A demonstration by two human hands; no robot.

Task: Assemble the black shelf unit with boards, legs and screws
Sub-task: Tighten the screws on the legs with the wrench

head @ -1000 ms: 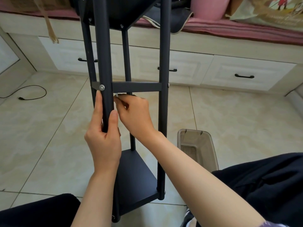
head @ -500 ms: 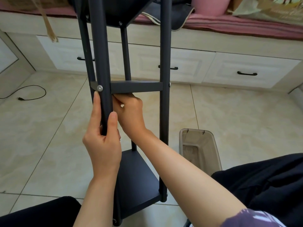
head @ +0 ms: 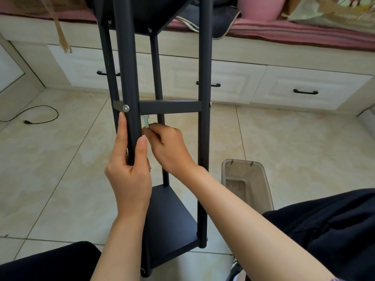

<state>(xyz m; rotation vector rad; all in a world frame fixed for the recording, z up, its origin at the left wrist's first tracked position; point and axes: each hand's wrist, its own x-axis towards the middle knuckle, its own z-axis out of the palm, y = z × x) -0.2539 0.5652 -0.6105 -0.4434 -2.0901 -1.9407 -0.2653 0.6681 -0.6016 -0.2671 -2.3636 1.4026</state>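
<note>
The black shelf unit stands upright on the tiled floor in front of me, with a bottom board (head: 170,222), a middle board (head: 170,107) seen edge-on and a top board (head: 154,11). My left hand (head: 129,171) grips the near left leg (head: 126,67) just below a silver screw (head: 126,108). My right hand (head: 168,145) reaches between the legs and pinches a small pale tool (head: 145,121) under the middle board, behind that leg. The near right leg (head: 204,138) carries a screw (head: 210,103) at the same height.
A translucent grey plastic bin (head: 246,180) sits on the floor right of the shelf. White drawers (head: 304,88) with black handles run along the back under a pink-cushioned bench. A black cable (head: 38,116) lies at the left. My dark-clothed legs fill the lower corners.
My right hand has dropped slightly from right under the middle board, and the pale tool now shows above its fingers. The left hand keeps its grip on the leg.
</note>
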